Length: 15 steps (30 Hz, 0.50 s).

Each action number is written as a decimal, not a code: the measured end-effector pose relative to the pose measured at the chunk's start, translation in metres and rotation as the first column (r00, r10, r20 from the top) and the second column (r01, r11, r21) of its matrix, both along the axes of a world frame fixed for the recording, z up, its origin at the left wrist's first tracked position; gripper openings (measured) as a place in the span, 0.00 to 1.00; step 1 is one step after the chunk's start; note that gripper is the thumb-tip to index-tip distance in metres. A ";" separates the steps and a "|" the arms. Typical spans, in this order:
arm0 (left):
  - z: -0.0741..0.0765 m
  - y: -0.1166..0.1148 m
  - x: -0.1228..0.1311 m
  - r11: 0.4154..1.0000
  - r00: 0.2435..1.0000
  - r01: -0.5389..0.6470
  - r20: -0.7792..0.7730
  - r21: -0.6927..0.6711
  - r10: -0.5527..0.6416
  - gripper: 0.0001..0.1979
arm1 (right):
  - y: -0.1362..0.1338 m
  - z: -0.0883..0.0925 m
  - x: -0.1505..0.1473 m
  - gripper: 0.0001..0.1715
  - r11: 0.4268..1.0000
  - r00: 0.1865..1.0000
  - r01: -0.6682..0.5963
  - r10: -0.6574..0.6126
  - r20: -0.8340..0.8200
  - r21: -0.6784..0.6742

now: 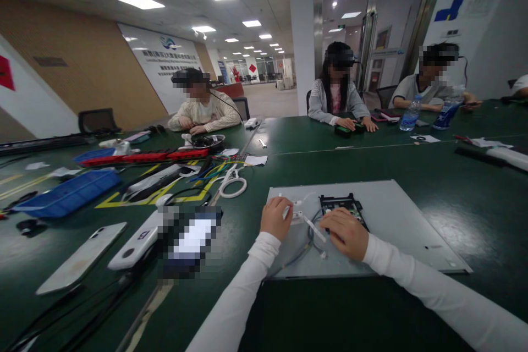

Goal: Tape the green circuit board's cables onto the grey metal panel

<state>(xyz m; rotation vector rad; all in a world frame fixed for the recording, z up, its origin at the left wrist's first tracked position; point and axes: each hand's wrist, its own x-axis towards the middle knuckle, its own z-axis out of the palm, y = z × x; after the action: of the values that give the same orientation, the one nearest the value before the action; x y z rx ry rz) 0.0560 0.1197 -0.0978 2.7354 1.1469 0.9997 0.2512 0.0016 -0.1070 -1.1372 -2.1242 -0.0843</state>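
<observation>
A flat grey panel (pixel 396 225) lies on the table in front of me. My left hand (pixel 275 218) is over its left part, fingers curled together beside small white pieces (pixel 296 213); what they pinch is hidden. Across the middle, my right hand (pixel 345 232) is closed with fingertips bent down beside a narrow white strip (pixel 315 227). Whether it grips the strip or something smaller is unclear. Grey wires (pixel 306 247) with a small white connector (pixel 323 255) lie between the hands. Behind my right hand sits a black-framed circuit board (pixel 342 204) on the panel.
Left on the green table (pixel 272 316) are a phone with a lit screen (pixel 193 236), a white device (pixel 138 239), another phone (pixel 82 256), a blue tray (pixel 74 192) and a white ring (pixel 233 187). Several people sit opposite; bottles (pixel 410 115) stand far right.
</observation>
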 end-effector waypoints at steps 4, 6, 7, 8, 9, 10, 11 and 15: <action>0.006 -0.015 0.010 0.989 0.989 0.144 0.035 0.010 -0.145 0.06 | 0.001 0.003 0.000 0.27 0.988 0.986 0.156 -0.154 -0.063 0.023; 0.009 -0.022 0.014 0.981 0.980 0.192 0.043 0.008 -0.193 0.06 | 0.002 0.003 0.000 0.27 0.973 0.969 0.229 -0.225 -0.099 0.031; 0.010 -0.025 0.016 0.978 0.977 0.210 0.048 0.009 -0.210 0.06 | 0.003 0.003 0.000 0.27 0.965 0.960 0.260 -0.255 -0.113 0.031; 0.012 -0.028 0.017 0.975 0.973 0.224 0.052 0.010 -0.224 0.06 | 0.004 0.002 0.001 0.26 0.959 0.953 0.281 -0.276 -0.124 0.027; 0.013 -0.030 0.018 0.972 0.970 0.237 0.054 0.010 -0.237 0.06 | 0.005 0.002 0.002 0.23 0.957 0.949 0.291 -0.287 -0.131 0.017; 0.013 -0.032 0.019 0.969 0.967 0.248 0.054 0.009 -0.248 0.06 | 0.006 0.002 0.002 0.19 0.957 0.949 0.289 -0.287 -0.134 -0.001; 0.014 -0.033 0.020 0.966 0.965 0.258 0.052 0.005 -0.258 0.06 | 0.006 0.001 0.003 0.15 0.961 0.951 0.277 -0.277 -0.135 -0.021; 0.016 -0.036 0.022 0.962 0.962 0.273 0.040 -0.030 -0.271 0.07 | 0.008 -0.001 0.005 0.07 0.972 0.960 0.227 -0.235 -0.155 -0.067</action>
<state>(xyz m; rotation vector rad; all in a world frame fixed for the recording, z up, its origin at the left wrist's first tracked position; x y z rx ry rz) 0.0781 0.0832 -0.0820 2.7351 0.7465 0.9755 0.2562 0.0091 -0.1076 -1.3708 -1.8540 -0.0456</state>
